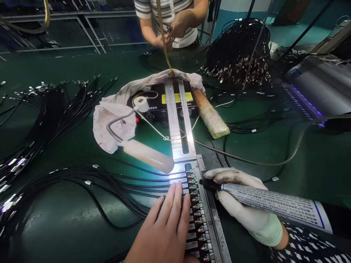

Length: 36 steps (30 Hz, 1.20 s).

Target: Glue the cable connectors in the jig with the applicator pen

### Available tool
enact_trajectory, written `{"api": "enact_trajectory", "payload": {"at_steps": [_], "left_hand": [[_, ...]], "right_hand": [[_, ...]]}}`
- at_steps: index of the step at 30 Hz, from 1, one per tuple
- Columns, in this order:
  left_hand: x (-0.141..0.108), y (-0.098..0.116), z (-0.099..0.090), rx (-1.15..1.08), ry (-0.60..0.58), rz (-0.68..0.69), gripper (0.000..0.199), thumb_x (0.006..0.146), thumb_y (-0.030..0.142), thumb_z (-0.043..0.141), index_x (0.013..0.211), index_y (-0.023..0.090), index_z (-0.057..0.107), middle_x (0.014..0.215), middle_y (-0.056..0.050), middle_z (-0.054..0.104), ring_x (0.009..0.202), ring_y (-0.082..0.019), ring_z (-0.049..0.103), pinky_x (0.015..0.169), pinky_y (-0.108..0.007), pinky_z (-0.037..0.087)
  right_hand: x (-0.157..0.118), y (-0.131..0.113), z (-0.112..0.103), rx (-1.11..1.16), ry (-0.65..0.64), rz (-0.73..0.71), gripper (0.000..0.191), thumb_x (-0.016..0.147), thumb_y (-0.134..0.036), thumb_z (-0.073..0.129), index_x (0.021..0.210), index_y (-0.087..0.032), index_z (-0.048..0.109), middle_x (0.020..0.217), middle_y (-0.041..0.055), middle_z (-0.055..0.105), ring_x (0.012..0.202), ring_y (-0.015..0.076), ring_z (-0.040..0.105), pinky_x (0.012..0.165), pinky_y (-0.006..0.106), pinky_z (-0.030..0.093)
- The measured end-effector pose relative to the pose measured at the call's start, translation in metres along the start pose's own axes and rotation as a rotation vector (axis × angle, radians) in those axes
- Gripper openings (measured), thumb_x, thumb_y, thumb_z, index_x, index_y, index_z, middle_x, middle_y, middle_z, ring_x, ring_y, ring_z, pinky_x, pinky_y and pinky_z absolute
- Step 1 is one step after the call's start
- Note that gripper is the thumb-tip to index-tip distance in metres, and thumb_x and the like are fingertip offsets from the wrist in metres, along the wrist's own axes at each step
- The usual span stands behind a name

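My bare left hand [168, 223] lies flat with its fingers stretched over the black cables [153, 188] and the near part of a metal fixture [215, 223]. Along this fixture sits a row of small metal cable connectors [199, 212] with coloured wires showing. In a white glove, my right hand [241, 197] grips a dispenser tube [268, 202] with a printed label. The tube's black nozzle [210, 184] points left at the connectors near the fixture's upper end; whether it touches them I cannot tell. Above my left fingertips, a white lamp [148, 155] lights the cables.
Behind the fixture stands a black control box [153, 113], partly covered by a stained cloth [115, 124]. A wrapped handle [211, 117] leans on it. Cable bundles [52, 109] lie left, a big cable heap [238, 47] back right. A machine [320, 87] glows violet. Opposite stands a person [175, 22].
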<state>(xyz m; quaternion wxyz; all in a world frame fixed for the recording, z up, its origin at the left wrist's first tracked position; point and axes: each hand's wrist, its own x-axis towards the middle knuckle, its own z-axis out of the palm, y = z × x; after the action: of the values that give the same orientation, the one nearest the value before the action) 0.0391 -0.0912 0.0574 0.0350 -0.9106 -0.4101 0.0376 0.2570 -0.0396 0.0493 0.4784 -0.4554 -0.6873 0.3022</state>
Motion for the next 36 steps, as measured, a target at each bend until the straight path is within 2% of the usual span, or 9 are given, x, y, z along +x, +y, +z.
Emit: {"api": "enact_trajectory", "payload": {"at_steps": [3,6,12,19,26,36], "left_hand": [[0.001,0.002,-0.001,-0.021,-0.016,-0.028,0.089,0.081,0.082,0.029,0.136,0.016,0.054,0.145,-0.014,0.049,0.134,-0.027,0.046,0.103,-0.038,0.037],[0.0,0.004,-0.004,-0.021,0.01,-0.053,0.085,0.083,0.079,0.035,0.135,0.016,0.055,0.145,-0.011,0.05,0.135,-0.027,0.044,0.105,-0.039,0.034],[-0.004,0.008,-0.006,-0.003,0.05,-0.023,0.075,0.085,0.074,0.042,0.13,0.017,0.06,0.143,-0.006,0.053,0.132,-0.023,0.046,0.106,-0.037,0.031],[-0.002,0.009,-0.006,-0.006,0.065,-0.022,0.069,0.088,0.069,0.043,0.128,0.016,0.062,0.141,-0.007,0.055,0.129,-0.022,0.048,0.102,-0.036,0.031],[-0.003,0.01,-0.003,-0.007,0.075,-0.015,0.078,0.085,0.076,0.039,0.128,0.016,0.062,0.14,-0.007,0.055,0.128,-0.023,0.05,0.1,-0.037,0.032],[-0.004,0.009,-0.007,-0.006,0.027,-0.018,0.077,0.084,0.076,0.042,0.132,0.018,0.059,0.144,-0.005,0.051,0.132,-0.023,0.046,0.101,-0.036,0.032]], "right_hand": [[-0.007,-0.003,-0.004,0.077,0.023,0.018,0.019,0.076,-0.01,0.063,0.09,-0.023,0.066,0.099,0.0039,0.074,0.09,0.0206,0.072,0.083,0.032,0.06],[-0.017,-0.009,-0.007,0.141,0.042,0.056,0.021,0.079,-0.011,0.063,0.095,-0.024,0.065,0.105,0.0035,0.072,0.097,0.0204,0.07,0.089,0.032,0.058],[-0.023,-0.01,-0.004,0.003,-0.009,-0.003,0.024,0.074,-0.008,0.065,0.094,-0.023,0.066,0.1,0.0036,0.074,0.092,0.0198,0.071,0.085,0.029,0.059],[-0.02,-0.005,-0.001,-0.011,-0.019,0.004,0.022,0.074,-0.009,0.065,0.092,-0.022,0.067,0.099,0.0042,0.074,0.092,0.0208,0.072,0.085,0.031,0.06],[-0.021,-0.003,0.0,-0.005,-0.017,-0.014,0.022,0.074,-0.009,0.065,0.092,-0.022,0.066,0.1,0.0037,0.074,0.092,0.02,0.071,0.085,0.03,0.059],[-0.025,-0.001,-0.003,0.075,-0.033,-0.027,0.027,0.074,-0.006,0.064,0.096,-0.022,0.065,0.1,0.0025,0.072,0.093,0.0193,0.07,0.086,0.031,0.059]]}}
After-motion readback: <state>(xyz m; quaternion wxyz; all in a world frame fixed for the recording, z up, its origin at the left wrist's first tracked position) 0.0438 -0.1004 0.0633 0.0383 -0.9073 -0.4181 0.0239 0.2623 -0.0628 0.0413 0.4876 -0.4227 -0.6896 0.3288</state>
